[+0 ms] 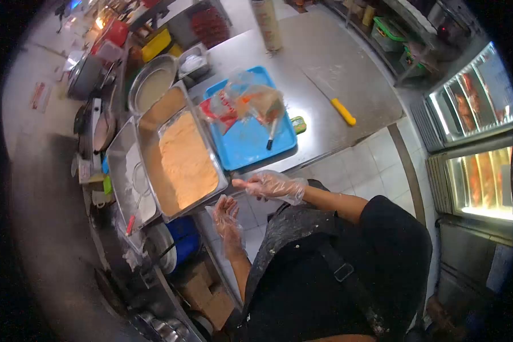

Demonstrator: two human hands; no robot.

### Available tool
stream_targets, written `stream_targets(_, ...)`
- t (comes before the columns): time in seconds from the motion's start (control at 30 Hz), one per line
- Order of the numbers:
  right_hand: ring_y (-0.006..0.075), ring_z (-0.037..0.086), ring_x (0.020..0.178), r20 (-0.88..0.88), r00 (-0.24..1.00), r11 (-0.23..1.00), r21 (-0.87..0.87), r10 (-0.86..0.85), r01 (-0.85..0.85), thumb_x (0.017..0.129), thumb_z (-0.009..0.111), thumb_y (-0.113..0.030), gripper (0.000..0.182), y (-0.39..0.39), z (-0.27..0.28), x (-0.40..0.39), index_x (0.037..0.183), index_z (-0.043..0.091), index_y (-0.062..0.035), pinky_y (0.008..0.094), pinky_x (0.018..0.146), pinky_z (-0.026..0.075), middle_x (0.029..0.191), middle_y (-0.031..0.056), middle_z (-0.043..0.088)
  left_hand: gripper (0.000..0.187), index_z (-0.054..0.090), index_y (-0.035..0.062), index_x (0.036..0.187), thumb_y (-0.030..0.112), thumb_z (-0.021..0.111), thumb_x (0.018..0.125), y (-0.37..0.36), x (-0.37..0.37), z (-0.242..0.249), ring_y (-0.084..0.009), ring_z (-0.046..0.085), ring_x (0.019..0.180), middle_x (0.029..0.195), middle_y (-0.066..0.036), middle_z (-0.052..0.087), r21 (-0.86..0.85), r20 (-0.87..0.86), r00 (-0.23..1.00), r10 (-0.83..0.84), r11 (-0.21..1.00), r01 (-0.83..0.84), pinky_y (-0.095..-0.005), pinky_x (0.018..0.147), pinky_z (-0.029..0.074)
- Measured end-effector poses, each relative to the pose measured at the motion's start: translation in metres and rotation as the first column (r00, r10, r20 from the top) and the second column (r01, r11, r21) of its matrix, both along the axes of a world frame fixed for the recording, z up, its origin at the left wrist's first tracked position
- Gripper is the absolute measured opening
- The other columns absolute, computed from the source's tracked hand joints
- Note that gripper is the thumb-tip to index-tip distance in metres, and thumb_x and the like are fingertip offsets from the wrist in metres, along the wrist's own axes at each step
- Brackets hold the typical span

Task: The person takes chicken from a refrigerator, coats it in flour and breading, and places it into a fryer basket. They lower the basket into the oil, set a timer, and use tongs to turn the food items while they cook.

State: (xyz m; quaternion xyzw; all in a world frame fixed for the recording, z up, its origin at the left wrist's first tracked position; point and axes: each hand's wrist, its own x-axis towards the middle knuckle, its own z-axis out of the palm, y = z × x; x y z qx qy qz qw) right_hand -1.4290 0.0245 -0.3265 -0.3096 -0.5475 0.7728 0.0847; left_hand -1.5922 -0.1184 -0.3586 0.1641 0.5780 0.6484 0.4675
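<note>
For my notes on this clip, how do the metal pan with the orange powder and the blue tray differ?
Depth: the metal pan has tall walls, while the blue tray is shallow with a low rim.
Colour: the pan is silvery metal; the tray is bright blue.
Contents: the pan holds orange powder; the tray holds crumpled plastic packaging and a brush.
Shared: both are roughly rectangular and sit side by side.
</note>
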Motion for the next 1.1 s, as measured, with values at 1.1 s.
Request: stream_targets(1.1, 0.0253, 0.059, 0.063, 0.602, 0.795, -0.724, 0.515, -0.076, -0.459, 0.078, 0.047, -0.021, 0.021, 0.006, -0.157, -0.342, 0.091, 0.059, -0.011, 0.0372, 0.056, 0.046, 0.085, 0.0122, 0.06, 0.049, 0.047, -0.0006, 0.108, 0.043, 0.048, 0.084, -0.302, 0.034, -0.245, -0.0256, 0.055, 0.079, 0.095, -0.016, 0.056, -0.577, 0.443, 0.293, 0.847, 0.519, -0.63, -0.0341, 0.065, 0.044)
